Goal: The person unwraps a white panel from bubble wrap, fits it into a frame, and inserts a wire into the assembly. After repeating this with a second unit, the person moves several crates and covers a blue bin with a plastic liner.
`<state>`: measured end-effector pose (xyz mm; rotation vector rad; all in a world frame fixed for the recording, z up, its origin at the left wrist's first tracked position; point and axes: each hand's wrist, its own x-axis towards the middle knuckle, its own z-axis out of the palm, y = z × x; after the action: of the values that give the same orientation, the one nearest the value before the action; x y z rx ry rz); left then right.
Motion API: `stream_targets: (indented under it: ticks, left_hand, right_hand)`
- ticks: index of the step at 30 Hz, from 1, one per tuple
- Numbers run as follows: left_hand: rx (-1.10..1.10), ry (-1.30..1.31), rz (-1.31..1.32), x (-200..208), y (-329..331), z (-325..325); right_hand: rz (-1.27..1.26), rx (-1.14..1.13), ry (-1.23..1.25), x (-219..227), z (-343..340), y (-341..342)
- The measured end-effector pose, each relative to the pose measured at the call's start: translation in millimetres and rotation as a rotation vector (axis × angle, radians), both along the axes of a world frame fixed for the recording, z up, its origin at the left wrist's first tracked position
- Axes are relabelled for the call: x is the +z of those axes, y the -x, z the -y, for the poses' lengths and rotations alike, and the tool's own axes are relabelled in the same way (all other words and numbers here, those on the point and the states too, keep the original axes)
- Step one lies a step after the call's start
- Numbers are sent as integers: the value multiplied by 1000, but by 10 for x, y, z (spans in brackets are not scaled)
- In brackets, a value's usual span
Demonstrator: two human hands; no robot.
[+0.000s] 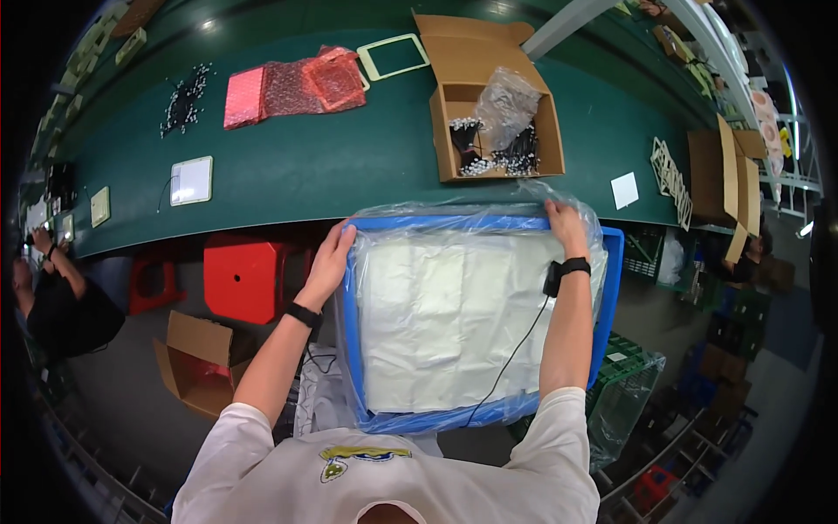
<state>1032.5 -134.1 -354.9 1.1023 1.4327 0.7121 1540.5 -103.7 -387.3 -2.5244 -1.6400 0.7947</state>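
Observation:
In front of me is a blue plastic crate [352, 323], lined with a thin clear plastic bag [397, 210] that drapes over its rim. Inside lie flat, whitish wrapped sheets or packs [441, 319]; the film over them hides their exact kind. My left hand [330, 258] grips the crate's far left corner from outside, thumb on the rim. At the far right edge, my right hand [567, 225] reaches across the contents, its fingers closed on the clear bag by the rim. Both wrists wear black bands; a thin cable runs from the right one.
The green workbench [323, 166] runs beyond the crate. On it are an open cardboard box [443, 148] of black cables, red bubble wrap [292, 87], a white panel [191, 181] and a cable pile [185, 100]. Red stools [240, 275] and a green crate [620, 384] flank me. Another person [70, 301] works at left.

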Motion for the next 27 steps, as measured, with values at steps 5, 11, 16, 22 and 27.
stream_targets:
  ticks: [5, 11, 16, 22, 27]
  left_hand:
    - [-96, -178, -137, 39, 173, -120]
    - [-4, -154, -258, 80, 296, -264]
    - [-8, -33, -452, -227, 547, -343]
    - [-84, -42, -482, -440, 475, -327]
    - [-111, -246, -644, -389, 714, -86]
  right_hand:
    - [-875, -185, -251, 433, 58, 33]
    - [-247, 282, -452, 730, 373, 517]
    - [-457, 161, -130, 446, -4, 348]
    - [-417, 108, -70, 186, -166, 138]
    - [-125, 120, -377, 344, 35, 476]
